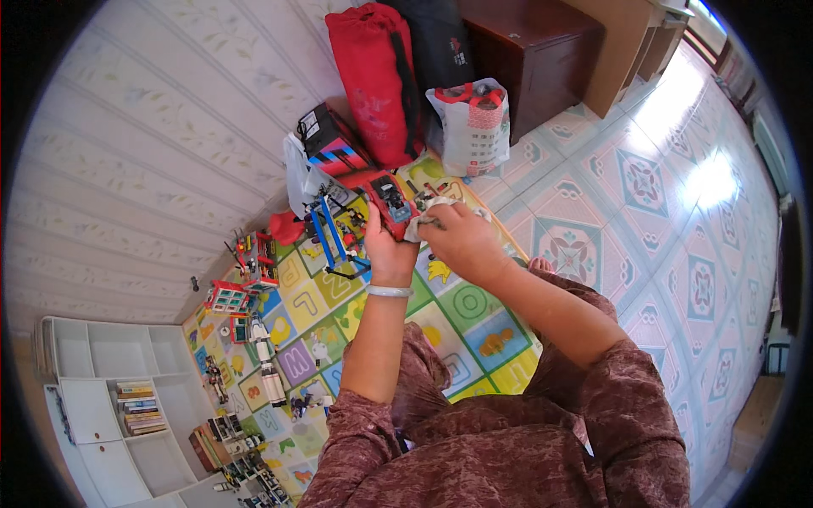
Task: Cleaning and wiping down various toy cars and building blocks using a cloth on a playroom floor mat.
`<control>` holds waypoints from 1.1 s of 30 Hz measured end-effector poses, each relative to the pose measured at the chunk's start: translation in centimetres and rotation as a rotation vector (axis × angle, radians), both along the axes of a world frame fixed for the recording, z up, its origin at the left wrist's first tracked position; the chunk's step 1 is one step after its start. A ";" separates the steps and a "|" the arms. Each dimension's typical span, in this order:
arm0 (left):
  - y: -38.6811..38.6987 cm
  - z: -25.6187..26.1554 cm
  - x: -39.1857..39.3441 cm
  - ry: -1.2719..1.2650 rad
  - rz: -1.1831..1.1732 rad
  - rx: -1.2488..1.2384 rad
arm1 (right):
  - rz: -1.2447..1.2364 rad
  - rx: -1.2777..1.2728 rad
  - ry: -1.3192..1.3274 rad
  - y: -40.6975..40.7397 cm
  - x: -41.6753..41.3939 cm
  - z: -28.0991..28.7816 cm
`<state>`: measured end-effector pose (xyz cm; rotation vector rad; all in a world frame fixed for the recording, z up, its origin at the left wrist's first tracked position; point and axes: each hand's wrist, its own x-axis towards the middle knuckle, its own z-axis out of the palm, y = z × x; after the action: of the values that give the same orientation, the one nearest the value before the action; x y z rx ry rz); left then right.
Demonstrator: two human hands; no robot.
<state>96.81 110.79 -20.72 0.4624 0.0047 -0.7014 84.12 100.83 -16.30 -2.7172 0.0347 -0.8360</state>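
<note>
My left hand point(389, 251), with a pale bangle at its wrist, holds a red toy car point(389, 202) with a dark open interior and a light blue windshield. My right hand point(463, 240) pinches a crumpled whitish cloth point(416, 227) against the near right side of the car. A blue toy frame point(327, 232) with black parts stands on the play mat just left of my left hand. Small loose toy pieces lie beyond both hands.
The colourful letter mat point(470, 305) bears red toy buildings point(230, 297), a white toy rocket point(270, 368) and dark brick models point(254, 476). Farther off stand a red fabric bag point(375, 89), a white shopping bag point(473, 130) and a brown wooden chest point(546, 57). White shelves point(120, 355) are at left.
</note>
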 end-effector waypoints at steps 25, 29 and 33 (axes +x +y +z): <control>-1.2 -0.3 -1.0 -0.089 -0.054 -0.068 | -0.034 0.197 -0.198 -1.8 0.3 1.4; -2.4 -0.6 -3.3 -0.060 -0.058 0.041 | -0.149 0.148 -0.100 -0.4 1.2 2.6; -2.1 -1.6 -2.9 -0.028 -0.068 0.021 | -0.174 -0.001 0.187 0.5 1.7 2.7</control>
<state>93.93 108.74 -22.34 0.4942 -0.0306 -0.7625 85.80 101.36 -13.57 -2.8149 0.3142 -0.6227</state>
